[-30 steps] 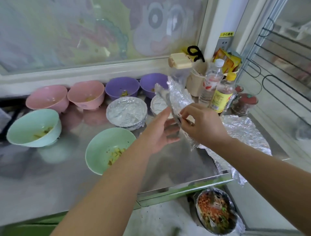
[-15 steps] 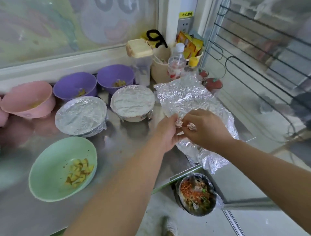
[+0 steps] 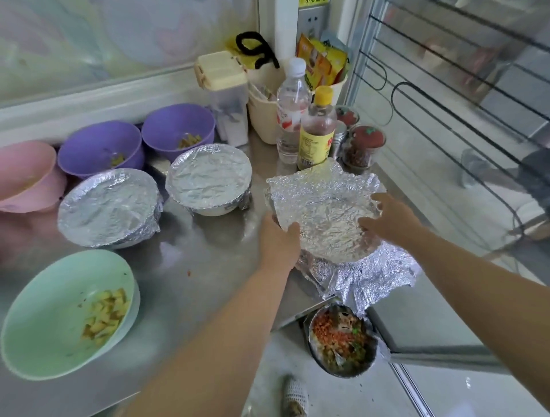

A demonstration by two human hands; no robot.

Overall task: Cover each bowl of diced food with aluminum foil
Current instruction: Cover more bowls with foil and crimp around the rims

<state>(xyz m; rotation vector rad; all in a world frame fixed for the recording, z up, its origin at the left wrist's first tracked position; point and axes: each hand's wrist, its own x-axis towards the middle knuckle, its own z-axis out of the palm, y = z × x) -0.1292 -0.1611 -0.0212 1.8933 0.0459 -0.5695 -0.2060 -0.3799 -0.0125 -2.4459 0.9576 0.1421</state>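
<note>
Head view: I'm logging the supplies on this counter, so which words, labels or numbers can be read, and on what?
None can be read.
Yellow-capped bottle: yellow label, print blurred.
Clear water bottle: red-and-white label, illegible.
Yellow packets: print blurred.
Yellow sign on the wall: cut off, unreadable.

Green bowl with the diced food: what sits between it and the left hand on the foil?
Head view: only bare steel counter between the green bowl and the left hand, apart from a tiny red scrap.
</note>
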